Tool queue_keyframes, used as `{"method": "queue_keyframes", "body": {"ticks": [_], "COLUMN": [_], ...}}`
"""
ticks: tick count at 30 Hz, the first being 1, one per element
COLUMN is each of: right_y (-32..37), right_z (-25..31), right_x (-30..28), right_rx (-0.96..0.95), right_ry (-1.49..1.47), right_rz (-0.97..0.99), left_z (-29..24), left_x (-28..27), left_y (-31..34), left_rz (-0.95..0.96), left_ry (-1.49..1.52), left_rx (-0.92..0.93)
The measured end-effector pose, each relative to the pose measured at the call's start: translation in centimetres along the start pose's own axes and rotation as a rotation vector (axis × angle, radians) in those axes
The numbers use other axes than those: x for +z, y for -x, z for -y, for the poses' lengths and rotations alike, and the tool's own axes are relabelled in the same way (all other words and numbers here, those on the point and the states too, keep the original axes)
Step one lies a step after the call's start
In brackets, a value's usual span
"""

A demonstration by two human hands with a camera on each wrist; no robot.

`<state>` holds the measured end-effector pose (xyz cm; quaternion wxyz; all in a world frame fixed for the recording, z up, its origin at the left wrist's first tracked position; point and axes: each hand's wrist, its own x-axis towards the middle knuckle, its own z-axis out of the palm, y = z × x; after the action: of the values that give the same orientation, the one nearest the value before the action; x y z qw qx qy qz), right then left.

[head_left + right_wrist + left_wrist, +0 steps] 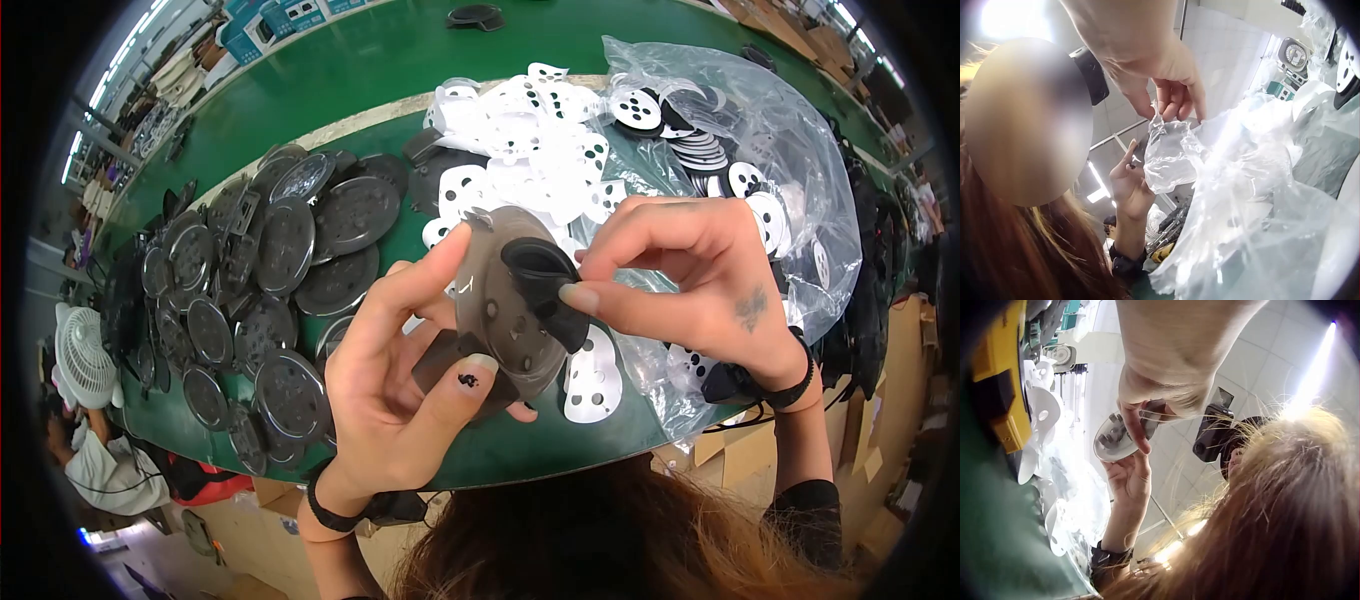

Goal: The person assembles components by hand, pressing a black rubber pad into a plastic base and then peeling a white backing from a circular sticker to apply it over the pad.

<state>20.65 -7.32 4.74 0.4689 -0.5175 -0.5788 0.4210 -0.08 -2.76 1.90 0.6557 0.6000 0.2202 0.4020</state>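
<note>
My left hand (400,395) grips a smoky, see-through rounded plastic cover (482,275) by its edges, thumb on the near side and fingers around the far side. Small studs and holes show on the face of the cover. At its right side, my right hand (700,275) pinches a thin black curved piece (548,275) between thumb and index finger, and the piece lies over the cover's face. From the left wrist, the cover (1110,445) appears raised above the table, with both hands at it. Clear plastic partly hides the work in the right wrist view.
Many similar dark covers (285,245) are piled on the green table at left. White perforated sheets (515,135) lie behind the hands. To the right, a clear plastic bag (825,230) holds round white-and-black pieces (698,150). A white fan (85,355) stands at far left.
</note>
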Motion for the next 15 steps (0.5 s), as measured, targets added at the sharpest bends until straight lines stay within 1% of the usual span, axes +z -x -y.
{"method": "queue_keyframes", "body": {"ticks": [1, 3, 4, 5, 6, 7, 8, 9, 10, 11, 12, 14, 15], "right_y": [0.1, 0.2, 0.3, 0.3, 0.3, 0.4, 0.3, 0.3, 0.3, 0.3, 0.2, 0.0, -0.2], "right_z": [0.0, -0.2, -0.3, -0.5, -0.6, -0.6, -0.6, -0.6, -0.8, -1.2, -1.5, -1.7, -1.7], "right_x": [0.1, 0.2, 0.2, 0.3, 0.3, 0.4, 0.6, 0.8, 1.0, 1.2, 1.4, 1.7, 1.7], "right_rx": [-0.001, -0.072, -0.073, -0.193, -0.313, -0.314, -0.351, -0.389, -0.390, -0.464, -0.538, -0.539, -0.538], "right_ry": [-0.001, 0.141, 0.141, 0.269, 0.396, 0.395, 0.485, 0.575, 0.574, 0.671, 0.766, 0.777, 0.789], "right_rz": [-0.002, -0.026, -0.027, -0.032, -0.037, -0.038, -0.068, -0.098, -0.100, -0.147, -0.195, -0.220, -0.245], "left_z": [0.0, 0.1, 0.1, 0.2, 0.2, 0.3, 0.4, 0.6, 1.0, 1.3, 1.7, 2.2, 1.9], "left_x": [0.1, 0.0, -0.3, -0.5, -0.4, -0.3, -0.2, -0.2, -0.3, -0.4, -0.6, -1.1, -0.9], "left_y": [0.0, -0.1, -0.2, -0.3, -0.3, -0.2, -0.2, -0.2, -0.2, -0.3, -0.3, -0.4, -0.6], "left_rz": [-0.008, -0.014, 0.031, 0.076, 0.077, 0.054, 0.031, 0.033, 0.065, 0.096, 0.096, 0.012, 0.012], "left_ry": [-0.013, -0.027, -0.009, 0.009, 0.008, 0.004, -0.001, -0.002, -0.011, -0.020, -0.021, -0.184, -0.186], "left_rx": [0.007, 0.016, 0.040, 0.063, 0.064, 0.079, 0.095, 0.095, 0.133, 0.171, 0.172, 0.123, 0.126]}}
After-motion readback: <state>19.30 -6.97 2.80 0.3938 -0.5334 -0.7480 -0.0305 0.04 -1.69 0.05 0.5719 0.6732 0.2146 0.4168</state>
